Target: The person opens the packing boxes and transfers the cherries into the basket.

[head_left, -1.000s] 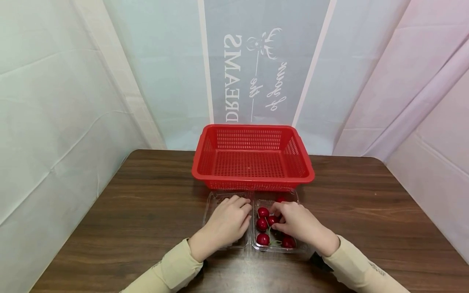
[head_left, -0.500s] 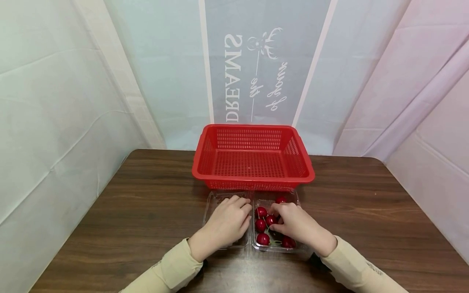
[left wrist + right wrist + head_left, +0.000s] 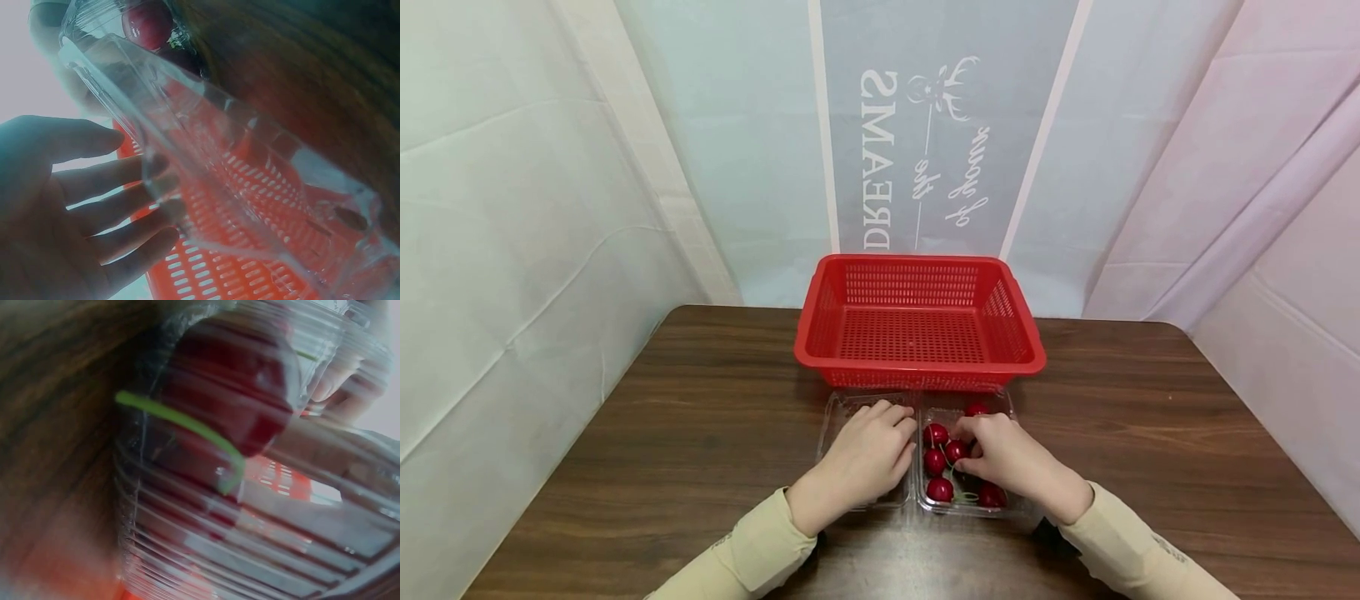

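A clear plastic clamshell lies open on the table, its lid (image 3: pixel 842 413) on the left and its tray (image 3: pixel 925 507) on the right. Over the lid rests my left hand (image 3: pixel 867 450); in the left wrist view its fingers (image 3: pixel 128 203) are stretched and spread against the plastic. Inside the tray lie several dark red cherries (image 3: pixel 939 489) with green stems. My right hand (image 3: pixel 1006 454) reaches into it, thumb and forefinger bent around a cherry (image 3: pixel 957 451) near the middle. The hand hides part of the tray. Cherries (image 3: pixel 231 381) show through the tray wall in the right wrist view.
A red perforated plastic basket (image 3: pixel 917 366) stands right behind the clamshell. The dark wood table (image 3: pixel 722 433) extends to both sides. Pale cloth (image 3: pixel 760 150) with printed lettering hangs behind and around it.
My right hand shifted slightly left, then back right, and the cherries by its fingertips shifted a little with it. My left hand stays in place on the lid.
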Available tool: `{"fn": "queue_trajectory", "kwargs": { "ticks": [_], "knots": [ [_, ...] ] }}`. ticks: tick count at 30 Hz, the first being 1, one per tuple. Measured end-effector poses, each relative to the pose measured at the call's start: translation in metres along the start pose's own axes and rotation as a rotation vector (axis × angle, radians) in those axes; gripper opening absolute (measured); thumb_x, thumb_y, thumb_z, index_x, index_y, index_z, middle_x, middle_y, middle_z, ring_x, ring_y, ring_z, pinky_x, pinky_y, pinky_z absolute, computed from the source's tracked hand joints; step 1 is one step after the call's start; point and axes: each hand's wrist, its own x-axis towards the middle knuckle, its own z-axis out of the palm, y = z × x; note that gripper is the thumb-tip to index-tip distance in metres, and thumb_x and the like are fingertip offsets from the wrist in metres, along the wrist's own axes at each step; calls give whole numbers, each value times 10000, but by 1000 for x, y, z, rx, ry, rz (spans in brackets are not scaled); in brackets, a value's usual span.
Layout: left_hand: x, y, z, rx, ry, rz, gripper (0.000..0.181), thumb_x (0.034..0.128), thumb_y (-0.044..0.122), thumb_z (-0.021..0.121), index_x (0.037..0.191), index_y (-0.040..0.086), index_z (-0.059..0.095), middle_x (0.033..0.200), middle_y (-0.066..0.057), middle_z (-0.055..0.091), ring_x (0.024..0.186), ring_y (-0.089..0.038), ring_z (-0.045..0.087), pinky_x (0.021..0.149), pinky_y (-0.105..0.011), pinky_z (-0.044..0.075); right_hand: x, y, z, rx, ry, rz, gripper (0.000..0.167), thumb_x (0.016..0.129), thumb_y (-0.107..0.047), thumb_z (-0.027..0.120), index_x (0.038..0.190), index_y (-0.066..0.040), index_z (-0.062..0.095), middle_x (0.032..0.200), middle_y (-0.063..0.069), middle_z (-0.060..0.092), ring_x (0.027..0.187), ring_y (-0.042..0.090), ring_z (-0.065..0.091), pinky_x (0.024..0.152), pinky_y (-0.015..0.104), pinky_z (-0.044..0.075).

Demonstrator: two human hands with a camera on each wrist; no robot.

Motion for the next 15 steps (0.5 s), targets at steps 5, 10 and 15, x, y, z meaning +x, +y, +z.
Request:
{"fn": "queue_trajectory", "kwargs": {
  "ticks": [5, 10, 15],
  "knots": [
    [1, 1, 0, 6, -5, -2, 187, 878, 253, 610, 993, 134, 698, 1114, -8, 661, 1017, -181, 585, 809, -345, 497, -4, -3, -9, 27, 2, 12, 253, 724, -77, 780, 959, -72, 687, 828, -12, 681, 613, -18, 571, 549, 184, 466],
    [0, 2, -1, 15, -13, -7, 195, 880, 255, 605, 1004, 136, 697, 1118, -3, 660, 1022, -179, 584, 811, -341, 491, -5, -4, -18, 3, 33, 8, 255, 725, -53, 767, 964, -92, 687, 778, -42, 663, 607, -15, 544, 534, 188, 448],
    [-1, 0, 0, 13, -15, -4, 203, 885, 256, 603, 1014, 133, 698, 1123, -7, 659, 1026, -179, 583, 815, -340, 492, -4, -6, -27, -41, 74, -4, 274, 722, -32, 770, 969, -105, 679, 801, -42, 650, 620, 33, 527, 540, 196, 432]
  ]
}}
